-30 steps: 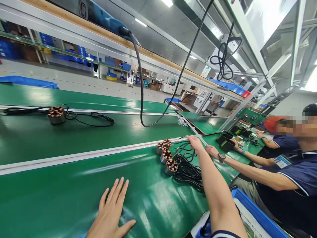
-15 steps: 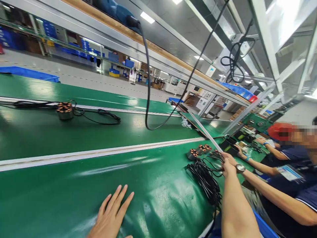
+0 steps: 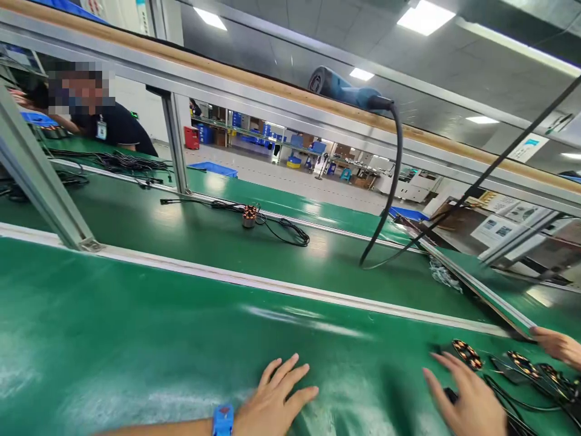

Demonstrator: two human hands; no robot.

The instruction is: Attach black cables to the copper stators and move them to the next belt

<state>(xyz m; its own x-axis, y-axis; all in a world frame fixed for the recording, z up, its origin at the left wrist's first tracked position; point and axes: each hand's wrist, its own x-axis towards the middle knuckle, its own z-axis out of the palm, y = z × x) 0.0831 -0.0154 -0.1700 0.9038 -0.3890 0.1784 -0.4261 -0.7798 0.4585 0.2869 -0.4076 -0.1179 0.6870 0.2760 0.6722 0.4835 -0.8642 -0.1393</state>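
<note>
Green table (image 3: 136, 339), factory line; left hand (image 3: 272, 402) flat, fingers spread, empty; right hand (image 3: 472, 402) fingers spread nr wound stators (image 3: 467, 354); best lift by body, keep leads untangled.

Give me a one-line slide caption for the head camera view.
Left hand flat on the green conveyor belt; right hand open beside copper-wound round stators with black cables.

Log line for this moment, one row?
left hand: flat on belt | right hand: open, by stators and cables | co-worker hand: far right
</note>
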